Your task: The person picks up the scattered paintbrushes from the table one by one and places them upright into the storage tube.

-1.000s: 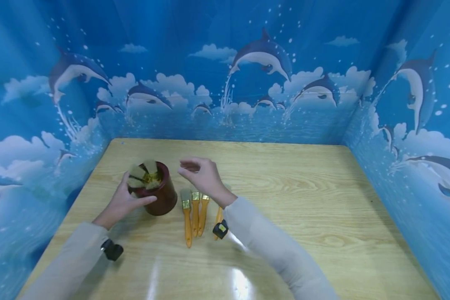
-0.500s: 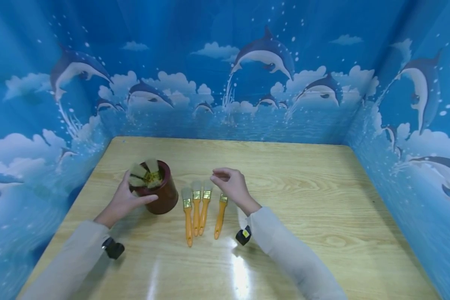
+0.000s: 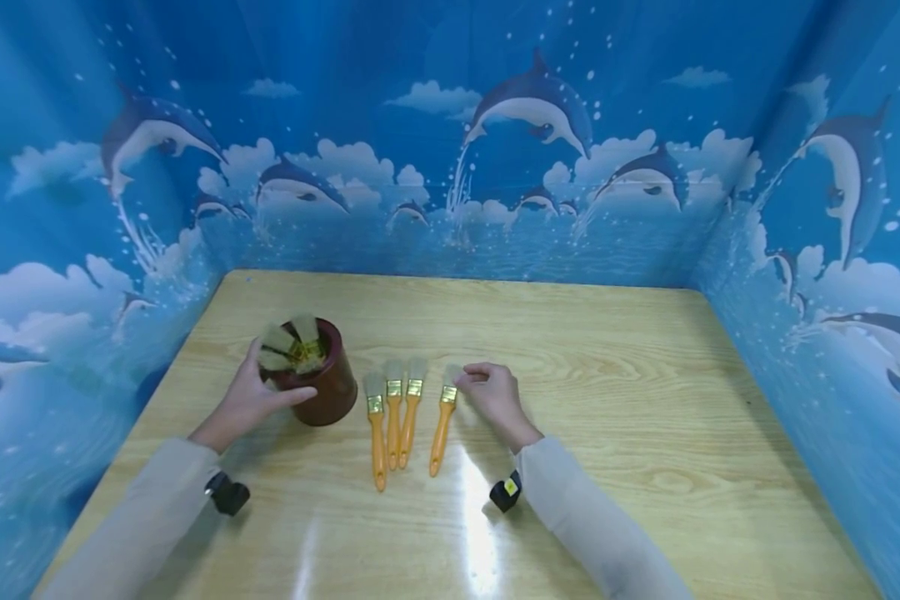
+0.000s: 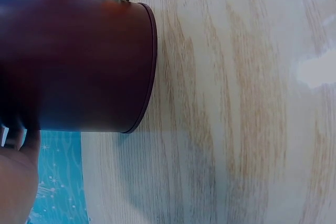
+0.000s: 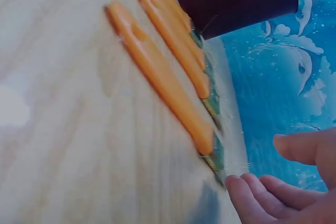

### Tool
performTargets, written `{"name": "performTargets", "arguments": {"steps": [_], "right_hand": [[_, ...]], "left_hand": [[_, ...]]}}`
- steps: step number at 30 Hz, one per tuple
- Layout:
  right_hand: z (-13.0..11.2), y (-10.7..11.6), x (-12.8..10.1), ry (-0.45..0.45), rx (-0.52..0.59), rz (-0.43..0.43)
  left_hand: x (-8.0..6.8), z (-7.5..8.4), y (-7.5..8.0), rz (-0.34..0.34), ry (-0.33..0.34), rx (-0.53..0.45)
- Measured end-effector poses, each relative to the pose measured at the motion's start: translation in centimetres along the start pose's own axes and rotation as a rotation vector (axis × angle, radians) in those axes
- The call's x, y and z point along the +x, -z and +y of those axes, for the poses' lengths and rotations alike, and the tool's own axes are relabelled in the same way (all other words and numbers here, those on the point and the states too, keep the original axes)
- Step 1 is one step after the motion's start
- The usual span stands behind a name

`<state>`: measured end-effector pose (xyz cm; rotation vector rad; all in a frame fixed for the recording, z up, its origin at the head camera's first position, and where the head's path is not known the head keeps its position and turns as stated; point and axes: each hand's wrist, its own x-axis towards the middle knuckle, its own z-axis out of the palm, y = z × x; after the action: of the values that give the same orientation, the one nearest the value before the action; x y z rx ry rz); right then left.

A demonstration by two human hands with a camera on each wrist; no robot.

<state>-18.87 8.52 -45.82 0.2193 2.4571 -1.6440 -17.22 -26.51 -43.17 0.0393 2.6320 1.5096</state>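
Observation:
In the head view my left hand (image 3: 246, 402) holds a dark red-brown cylindrical pot (image 3: 335, 390), thumb across its near side and fingers behind it. Several paintbrushes (image 3: 303, 333) stand in the pot, pale bristles up. My right hand (image 3: 497, 402) hovers with its fingertips right at the bristles of a single paintbrush (image 3: 442, 425) with an orange handle. In the right wrist view its thumb is apart from the fingers, with nothing between them. Left of that brush, three more paintbrushes (image 3: 393, 417) lie side by side, bristles pointing away. The pot hides most of the left fingers.
The wood-grain table (image 3: 645, 433) carries the pot and brushes, with glare on its near part. A blue dolphin-print curtain (image 3: 390, 225) surrounds its back and sides. A small black device (image 3: 506, 493) sits at the right wrist, another (image 3: 227, 493) at the left.
My right hand has moved from beside the pot rightward and down to the single brush's bristles, uncovering that brush. My left hand has stayed on the pot.

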Motion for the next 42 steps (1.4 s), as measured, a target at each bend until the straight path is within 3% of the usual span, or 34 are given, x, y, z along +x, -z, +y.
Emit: {"name": "performTargets", "arguments": {"steps": [11, 20, 25, 42], "right_hand": [[1.0, -1.8, 0.0, 0.042, -0.152, 0.04], [1.2, -2.9, 0.2, 0.168, -0.316, 0.071], [1.2, -2.8, 0.2, 0.18, -0.382, 0.078], [1.0, -1.3, 0.4, 0.141, -0.335, 0.032]], "left_hand": [[0.0, 0.0, 0.0, 0.0, 0.002, -0.011], [-0.1, 0.1, -0.1, 0.005, -0.017, -0.024], [0.0, 0.1, -0.1, 0.005, -0.024, -0.023], [-0.1, 0.1, 0.1, -0.006, 0.005, -0.009]]}}
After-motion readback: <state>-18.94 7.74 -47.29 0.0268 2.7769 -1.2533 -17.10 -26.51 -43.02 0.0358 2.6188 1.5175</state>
